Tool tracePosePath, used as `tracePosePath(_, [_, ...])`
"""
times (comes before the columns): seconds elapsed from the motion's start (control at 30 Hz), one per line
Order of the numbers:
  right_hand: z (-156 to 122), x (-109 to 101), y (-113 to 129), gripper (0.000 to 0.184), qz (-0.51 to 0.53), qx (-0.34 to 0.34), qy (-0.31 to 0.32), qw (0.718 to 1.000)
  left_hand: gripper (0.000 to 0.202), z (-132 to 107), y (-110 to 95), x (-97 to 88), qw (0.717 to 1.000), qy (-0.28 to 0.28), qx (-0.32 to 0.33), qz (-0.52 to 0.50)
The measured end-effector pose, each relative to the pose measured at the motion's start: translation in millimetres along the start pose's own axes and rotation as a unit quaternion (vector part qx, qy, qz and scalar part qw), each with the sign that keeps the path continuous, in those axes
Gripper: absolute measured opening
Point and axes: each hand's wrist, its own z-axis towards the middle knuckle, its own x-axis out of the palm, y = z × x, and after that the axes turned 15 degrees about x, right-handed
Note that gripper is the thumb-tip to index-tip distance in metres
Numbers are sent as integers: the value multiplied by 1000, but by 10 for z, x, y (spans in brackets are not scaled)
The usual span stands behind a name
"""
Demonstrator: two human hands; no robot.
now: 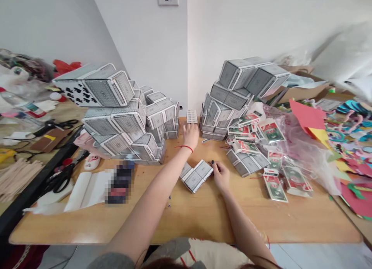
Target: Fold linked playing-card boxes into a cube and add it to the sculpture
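My left hand [190, 136] reaches to the back of the table, its fingers bunched at the lower edge of a small white card-like piece [192, 115] with rows of small marks. Its fingertips are partly hidden. Nearer to me lies an angled block of folded playing cards [194, 179] with grey patterned backs, partly behind my left forearm. Beside its right corner is my right hand [221, 177], fingers curled closed; what they may hold is too small to make out. Stacked card blocks rise on the left [128, 118] and the right [229, 102].
Red and green playing-card boxes [274, 187] and clear plastic wrap [302, 141] lie on the right, around another card block [247, 160]. On the left are black scissors [62, 178], a white paper piece [84, 189] and a pixelated dark object [119, 184]. A wall stands behind.
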Motion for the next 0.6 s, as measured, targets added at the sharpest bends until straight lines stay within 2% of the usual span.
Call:
tracePosePath(0.1, [0,1,8,48,-7,0,0,1000,29,-33,1,-10,999,33,-4,-7])
tracePosePath(0.2, [-9,6,19,45,-13,-1,2,1000,28,-42,-15,-103,998,55,2,-20])
tracePosePath(0.3, [-28,-4,25,45,1,1,5,1000,21,-133,-65,-308,997,66,13,-36])
tracePosePath(0.4, [-64,-63,54,43,21,-45,48,998,15,-397,-123,-563,996,56,31,-59])
tracePosePath(0.43, [-81,-94,80,43,18,-77,80,994,16,-518,-136,-641,996,44,36,-73])
tracePosePath(0.5, [-125,-163,161,51,-17,-148,158,976,17,-780,-147,-767,987,-29,19,-157])
tracePosePath(0.6, [-210,-230,347,78,-157,-247,251,923,23,-1167,-138,-878,963,-128,-92,-221])
